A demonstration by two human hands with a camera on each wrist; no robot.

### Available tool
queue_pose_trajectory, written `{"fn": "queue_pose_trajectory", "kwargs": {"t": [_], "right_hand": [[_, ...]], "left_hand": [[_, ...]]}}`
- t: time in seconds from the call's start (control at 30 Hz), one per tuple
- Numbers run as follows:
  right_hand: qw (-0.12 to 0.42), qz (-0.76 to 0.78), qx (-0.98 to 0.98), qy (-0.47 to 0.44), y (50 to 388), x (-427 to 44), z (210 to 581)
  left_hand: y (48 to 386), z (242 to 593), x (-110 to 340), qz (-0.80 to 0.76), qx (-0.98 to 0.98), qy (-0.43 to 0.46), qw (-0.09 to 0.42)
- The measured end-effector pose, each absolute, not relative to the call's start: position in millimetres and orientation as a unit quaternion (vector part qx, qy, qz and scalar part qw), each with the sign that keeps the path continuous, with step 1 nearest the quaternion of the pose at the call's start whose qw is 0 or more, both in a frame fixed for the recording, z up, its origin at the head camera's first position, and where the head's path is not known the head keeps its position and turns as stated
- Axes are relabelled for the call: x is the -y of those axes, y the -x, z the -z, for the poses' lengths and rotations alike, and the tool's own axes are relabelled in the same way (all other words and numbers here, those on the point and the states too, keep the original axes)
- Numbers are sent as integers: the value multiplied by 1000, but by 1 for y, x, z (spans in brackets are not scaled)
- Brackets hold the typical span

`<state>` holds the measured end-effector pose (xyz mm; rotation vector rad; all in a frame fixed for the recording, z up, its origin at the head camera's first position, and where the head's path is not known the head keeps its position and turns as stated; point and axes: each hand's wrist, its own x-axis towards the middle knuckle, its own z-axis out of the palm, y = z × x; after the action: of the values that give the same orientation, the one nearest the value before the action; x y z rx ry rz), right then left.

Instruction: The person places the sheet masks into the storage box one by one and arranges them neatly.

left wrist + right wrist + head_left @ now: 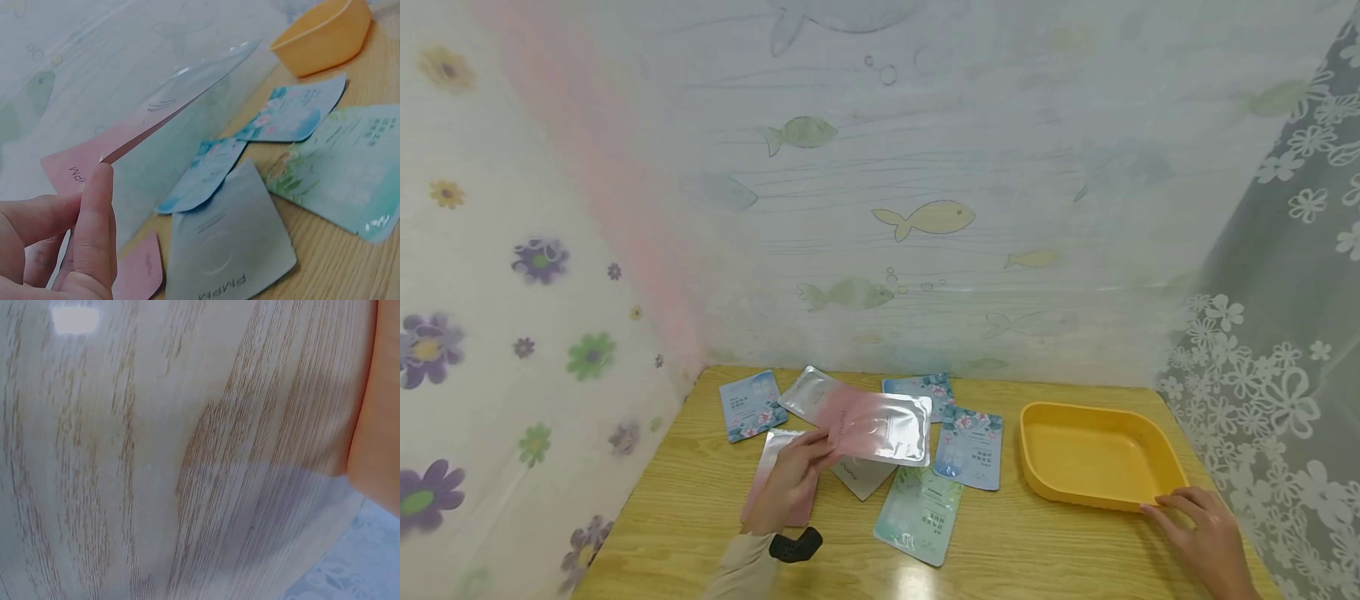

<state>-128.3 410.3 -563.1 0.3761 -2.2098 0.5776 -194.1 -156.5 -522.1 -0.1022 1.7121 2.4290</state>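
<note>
My left hand (792, 479) pinches a pink and silver face mask packet (887, 427) by its pink end, raised above the table. In the left wrist view this packet (156, 112) slants upward from the thumb and fingers. At the right, my right hand (1206, 533) grips the near right corner of a yellow plastic tray (1131, 502) by its rim. Beneath the left hand lies another pink packet (801, 508). A pale grey packet (219, 244), marked PMPM, lies partly under the held one in the head view.
Blue flowered packets lie at the left (752, 406), the back (917, 387) and near the tray (973, 450). A green packet (917, 517) is at the front. One more silver packet (808, 392) lies behind the held one. Printed curtains enclose the wooden table (1037, 550).
</note>
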Motion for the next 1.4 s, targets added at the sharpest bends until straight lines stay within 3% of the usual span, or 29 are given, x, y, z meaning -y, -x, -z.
{"fn": "queue_pose_trajectory", "kwargs": {"t": [0.13, 0.27, 1.1, 1.4], "right_hand": [[401, -234, 873, -147, 128, -411, 563], [397, -233, 876, -144, 127, -412, 564], [422, -192, 873, -151, 129, -408, 567], [412, -184, 880, -149, 128, -408, 566]], "left_hand": [[199, 522, 141, -816, -573, 30, 74], [208, 519, 122, -871, -475, 99, 71], [219, 509, 57, -892, -430, 44, 131], [221, 507, 23, -886, -440, 73, 131]]}}
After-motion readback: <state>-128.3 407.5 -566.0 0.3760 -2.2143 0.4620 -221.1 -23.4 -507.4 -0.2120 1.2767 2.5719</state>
